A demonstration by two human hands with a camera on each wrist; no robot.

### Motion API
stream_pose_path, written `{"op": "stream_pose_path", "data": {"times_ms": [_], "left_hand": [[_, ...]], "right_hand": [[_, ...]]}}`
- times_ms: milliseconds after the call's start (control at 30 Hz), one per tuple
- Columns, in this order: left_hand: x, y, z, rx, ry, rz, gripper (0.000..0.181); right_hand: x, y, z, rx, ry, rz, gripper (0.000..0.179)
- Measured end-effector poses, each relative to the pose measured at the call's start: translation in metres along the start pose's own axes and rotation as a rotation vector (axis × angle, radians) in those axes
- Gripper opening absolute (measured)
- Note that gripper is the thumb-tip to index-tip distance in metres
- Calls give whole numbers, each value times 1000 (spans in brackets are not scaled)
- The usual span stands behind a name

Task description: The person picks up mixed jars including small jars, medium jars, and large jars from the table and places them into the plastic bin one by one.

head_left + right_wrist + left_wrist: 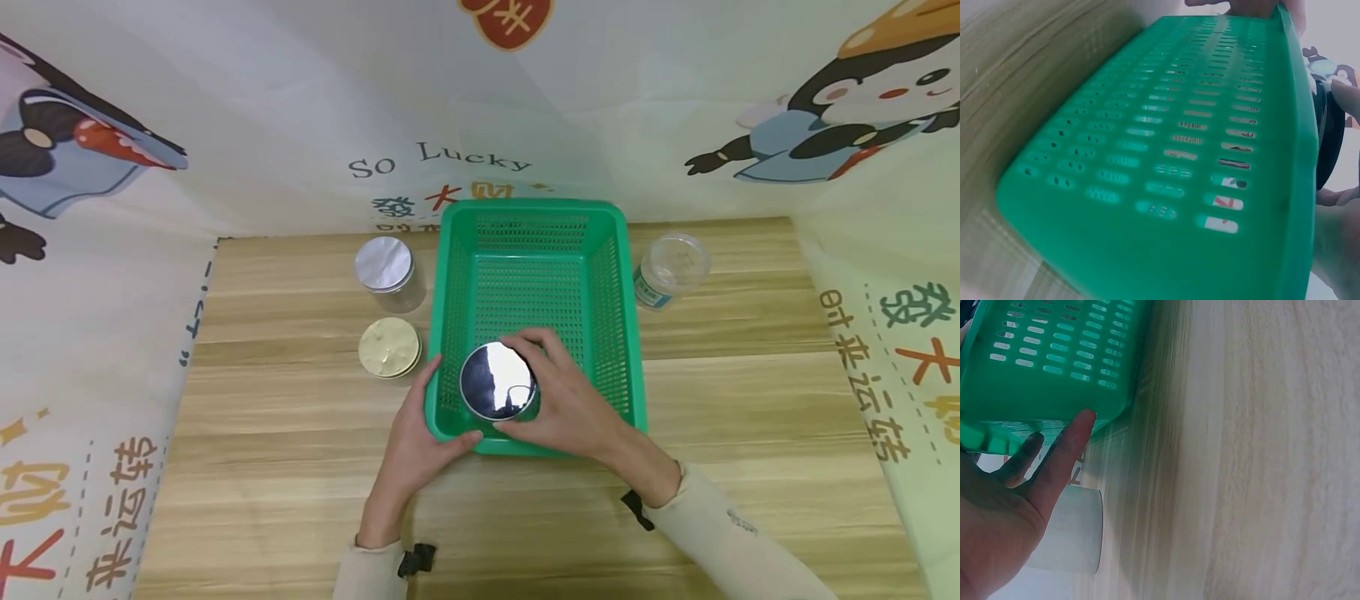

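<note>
A green plastic basket [636,367] with slotted walls stands at the middle of the wooden table. My right hand [570,404] grips a round jar [495,381] with a dark, mirror-like lid, thumb on the near side and fingers on the far side. The jar is over the basket's near left corner, its lid above the rim in the right wrist view; its body is mostly hidden. Around that same corner lies my left hand [420,450], thumb along the near rim. In the left wrist view its extended fingers lie against the basket's outer wall.
Left of the basket stand a clear jar with a silver lid [385,263] and, nearer, a jar with a cream-yellow lid [389,347]. A clear plastic jar [675,262] with a label stands to the right. Printed cloth [300,108] walls off the back and sides.
</note>
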State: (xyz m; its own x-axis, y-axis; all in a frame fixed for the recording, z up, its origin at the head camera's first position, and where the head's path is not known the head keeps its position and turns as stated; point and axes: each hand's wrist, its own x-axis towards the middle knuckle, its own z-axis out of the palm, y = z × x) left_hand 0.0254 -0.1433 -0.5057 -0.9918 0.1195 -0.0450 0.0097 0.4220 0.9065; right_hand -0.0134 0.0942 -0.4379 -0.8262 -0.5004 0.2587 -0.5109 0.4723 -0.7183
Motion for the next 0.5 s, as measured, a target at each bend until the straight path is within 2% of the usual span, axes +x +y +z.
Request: {"op": "stream_pose_path", "data": {"times_ms": [500], "left_hand": [[0,0,-1,7,2,12,110]], "right_hand": [[3,0,7,45,-36,54,91]]}}
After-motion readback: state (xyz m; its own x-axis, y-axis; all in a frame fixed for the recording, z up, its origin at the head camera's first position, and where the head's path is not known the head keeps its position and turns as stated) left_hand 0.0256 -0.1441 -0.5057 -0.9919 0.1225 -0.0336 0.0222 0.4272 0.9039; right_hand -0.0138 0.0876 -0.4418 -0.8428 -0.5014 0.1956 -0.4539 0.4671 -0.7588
